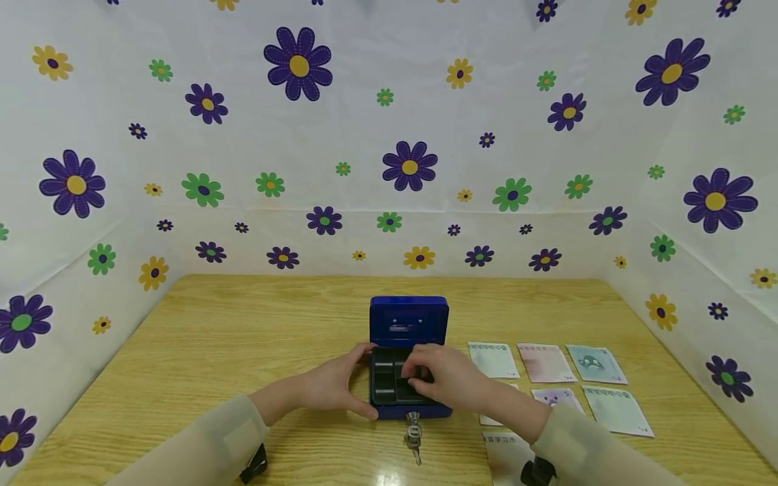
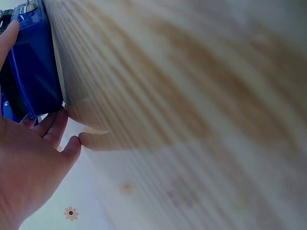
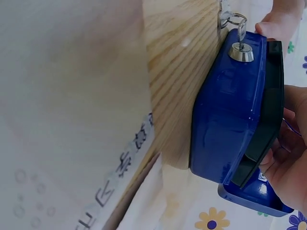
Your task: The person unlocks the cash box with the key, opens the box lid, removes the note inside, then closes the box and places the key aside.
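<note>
A blue metal cash box [image 1: 392,412] stands on the table with its lid [image 1: 408,305] raised at the back. Inside it sits a black compartment tray [image 1: 384,390], whose edge shows above the box rim in the right wrist view. My left hand [image 1: 331,386] holds the box's left side, thumb at the front corner and fingers round the back. Over the tray, my right hand [image 1: 452,374] has its fingers curled and pinches part of it; the exact grip is partly hidden. A bunch of keys [image 1: 414,439] hangs from the front lock [image 3: 241,51].
Several play banknotes lie to the right of the box, among them a pink note [image 1: 546,362], a teal note [image 1: 595,364] and a green note [image 1: 618,410]. One pale note [image 1: 507,455] lies under the right forearm. A flowered cloth [image 1: 340,135] surrounds the wooden table [image 1: 243,317].
</note>
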A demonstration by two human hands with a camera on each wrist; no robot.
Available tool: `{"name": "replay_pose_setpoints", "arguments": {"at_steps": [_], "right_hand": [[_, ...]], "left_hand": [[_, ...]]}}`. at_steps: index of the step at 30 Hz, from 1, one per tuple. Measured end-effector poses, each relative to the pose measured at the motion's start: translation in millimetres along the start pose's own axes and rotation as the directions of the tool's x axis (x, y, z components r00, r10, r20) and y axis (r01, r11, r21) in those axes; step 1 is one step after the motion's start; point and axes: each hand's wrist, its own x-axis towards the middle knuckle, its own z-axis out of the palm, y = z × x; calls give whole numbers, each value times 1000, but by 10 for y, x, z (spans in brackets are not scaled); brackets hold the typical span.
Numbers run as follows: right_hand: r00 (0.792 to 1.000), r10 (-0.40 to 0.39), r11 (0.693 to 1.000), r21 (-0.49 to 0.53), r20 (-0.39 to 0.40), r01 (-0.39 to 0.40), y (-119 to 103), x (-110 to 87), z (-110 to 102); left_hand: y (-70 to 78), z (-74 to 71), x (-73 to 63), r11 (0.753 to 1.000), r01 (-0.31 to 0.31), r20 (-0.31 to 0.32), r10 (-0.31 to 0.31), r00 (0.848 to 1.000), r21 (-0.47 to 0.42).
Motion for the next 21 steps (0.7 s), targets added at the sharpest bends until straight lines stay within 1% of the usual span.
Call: {"name": "replay_pose_setpoints", "arguments": {"at_steps": [7, 10, 15, 21], "right_hand": [[1000, 1, 1000, -14, 22, 0, 37, 17, 54], [1000, -3, 1000, -16, 22, 3, 48, 22, 71], [999, 18, 1000, -21, 28, -17, 42, 25, 85], [1000, 12, 999, -39, 17, -11, 39, 29, 99]], "left_hand": [[1, -1, -5, 1000, 0, 2, 0, 1000, 4], [-4, -3, -4, 1000, -2, 2, 2, 1000, 10], [-14, -8, 3, 1000, -5, 0, 5, 1000, 20], [-7, -15, 5, 1000, -7, 2, 7, 1000, 17]]}}
